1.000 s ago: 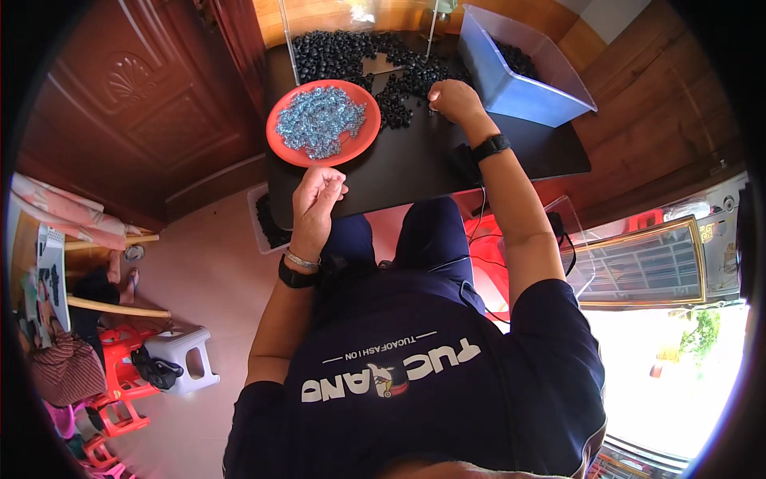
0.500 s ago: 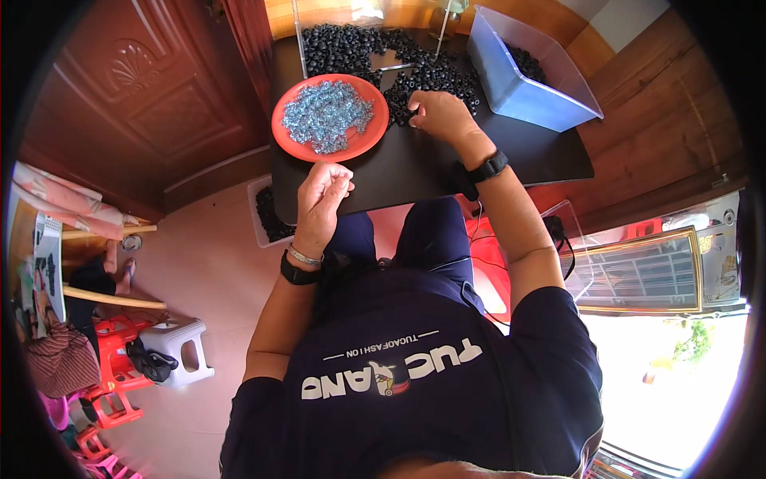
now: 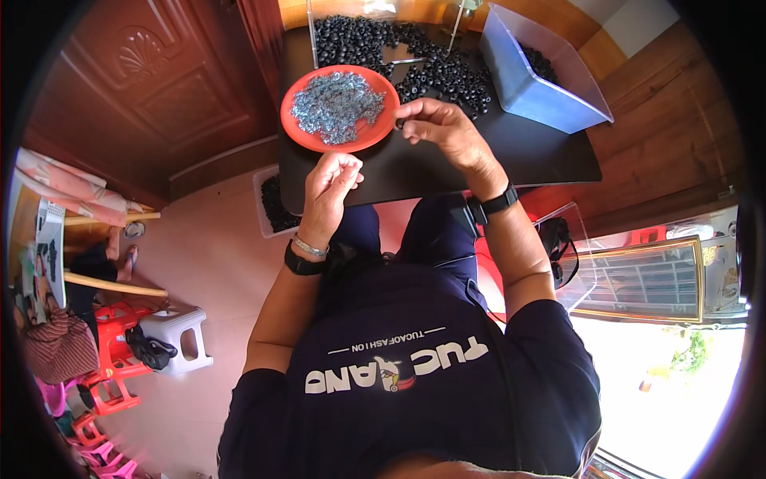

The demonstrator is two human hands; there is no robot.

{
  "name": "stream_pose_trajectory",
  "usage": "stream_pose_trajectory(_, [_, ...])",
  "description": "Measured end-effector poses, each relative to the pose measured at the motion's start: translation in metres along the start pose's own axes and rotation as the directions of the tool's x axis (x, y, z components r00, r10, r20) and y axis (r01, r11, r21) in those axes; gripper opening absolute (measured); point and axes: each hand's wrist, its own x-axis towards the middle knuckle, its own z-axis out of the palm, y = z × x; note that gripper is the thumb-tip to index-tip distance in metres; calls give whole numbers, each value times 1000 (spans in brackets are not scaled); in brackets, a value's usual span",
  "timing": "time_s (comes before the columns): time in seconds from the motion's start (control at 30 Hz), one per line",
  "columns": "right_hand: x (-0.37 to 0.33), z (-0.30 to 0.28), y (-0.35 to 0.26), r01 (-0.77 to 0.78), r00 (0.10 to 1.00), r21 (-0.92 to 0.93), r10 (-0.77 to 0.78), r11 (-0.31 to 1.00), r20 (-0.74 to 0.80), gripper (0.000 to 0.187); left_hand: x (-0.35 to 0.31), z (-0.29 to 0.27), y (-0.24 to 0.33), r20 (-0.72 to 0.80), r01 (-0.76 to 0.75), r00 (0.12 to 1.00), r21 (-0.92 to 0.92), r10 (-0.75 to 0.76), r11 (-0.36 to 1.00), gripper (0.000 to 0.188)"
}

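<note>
My right hand [image 3: 448, 137] is closed in a pinch on a small black ring-like piece [image 3: 400, 124], just off the right rim of an orange plate [image 3: 286, 120]. Heaped on that plate are small silvery metal pieces [image 3: 335, 105], too fine to name surely. At the plate's near edge my left hand [image 3: 327, 191] is closed, thumb against fingers; whatever it may hold is hidden. Beyond both hands, many loose black pieces [image 3: 451, 84] of the same look lie spread across the dark table [image 3: 535, 156].
A translucent bluish bin [image 3: 535, 102] with black pieces inside stands at the table's far right. Below the table's left side is a clear tub [image 3: 265, 217] of black pieces. White stool [image 3: 191, 339] and red stools are at left, near another person's foot [image 3: 130, 259].
My right hand has come back from the black heap toward the plate, with a black piece showing in its fingertips. My left hand stays closed by the plate. The whole view has shifted slightly.
</note>
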Motion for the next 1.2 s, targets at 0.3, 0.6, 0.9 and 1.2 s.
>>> stream_pose_trajectory(0.3, [-10,67,23,127,991,221,-133,967,13,21,7,0,2,44,42,998,-112,-37,993,24])
stream_pose_trajectory(0.6, [-14,87,21,383,918,-107,-391,918,-68,23,3,-2,2,36,16,999,-121,-12,993,24])
stream_pose_trajectory(0.9, [-15,87,23,484,844,-314,-530,817,-80,25,2,-6,9,87,108,992,-234,-90,966,22])
stream_pose_trajectory(1.2, [-16,90,24,409,889,-232,-442,883,-115,27,3,-8,12,162,180,978,-322,-134,929,25])
